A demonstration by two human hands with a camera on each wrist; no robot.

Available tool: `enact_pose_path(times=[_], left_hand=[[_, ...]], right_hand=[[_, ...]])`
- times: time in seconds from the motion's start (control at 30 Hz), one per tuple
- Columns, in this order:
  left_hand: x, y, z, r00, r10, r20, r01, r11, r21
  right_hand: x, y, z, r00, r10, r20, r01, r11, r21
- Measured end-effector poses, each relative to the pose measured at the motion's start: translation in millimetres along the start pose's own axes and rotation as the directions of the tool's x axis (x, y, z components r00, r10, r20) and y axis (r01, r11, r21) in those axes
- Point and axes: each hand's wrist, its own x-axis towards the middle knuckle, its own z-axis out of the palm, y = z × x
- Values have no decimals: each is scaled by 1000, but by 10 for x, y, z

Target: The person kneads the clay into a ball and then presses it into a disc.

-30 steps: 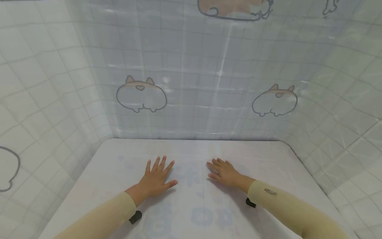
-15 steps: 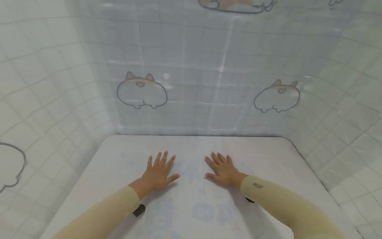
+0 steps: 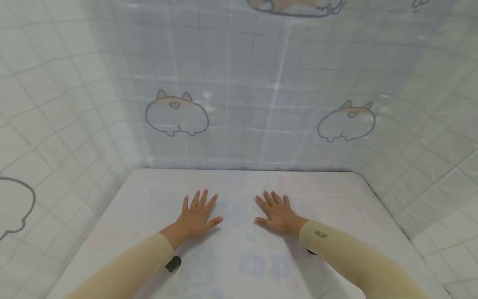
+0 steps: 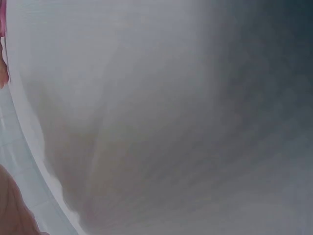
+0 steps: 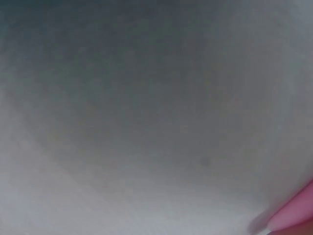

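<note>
My left hand [image 3: 195,219] lies palm down on the white table surface [image 3: 231,274], its fingers straight and spread. Palm down on the same surface, my right hand [image 3: 279,216] also has its fingers fanned out, the thumb pointing inward. A gap of bare surface separates the two hands, and neither holds anything. In the left wrist view, part of a hand [image 4: 13,210] shows at the lower left edge. The right wrist view is mostly blurred grey, with a pink patch [image 5: 296,210] in the lower right corner that I cannot identify.
A back wall [image 3: 242,104] with a grid pattern and cartoon dog drawings rises behind the table. Gridded side walls stand at left [image 3: 48,124] and right [image 3: 440,174]. Small dark devices sit under both pale yellow sleeves [image 3: 336,249]. Faint blue prints mark the surface.
My right hand has flattened, its fingers spreading wider than a second ago. The head view has tilted slightly. Over the last half second both hands stay nearly still.
</note>
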Motion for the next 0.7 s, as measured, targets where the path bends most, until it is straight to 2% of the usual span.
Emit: enact_pose_path(times=[0.23,0.4,0.47,0.57,0.63,0.7], left_hand=[[-71,28,-31,1000,-3,-10,2,999,-49],[-77,5,-108,1000,-8,1,8,999,-38],[-72,-23,-171,1000,-15,20,16,1000,-9],[-85,-66,-351,1000,-18,17,18,1000,5],[-108,-96,-519,1000,-3,-24,3,1000,5],[-139,-124,-704,996,16,-85,-15,1000,13]], right_hand=[[18,8,-12,999,-12,44,12,1000,-4],[67,103,-103,995,-3,102,-6,996,83],[78,168,-159,993,0,118,-11,996,88],[46,201,-388,990,14,142,-24,997,68],[-7,197,-629,990,17,142,-24,999,48],[-83,206,-893,994,24,107,-27,999,26]])
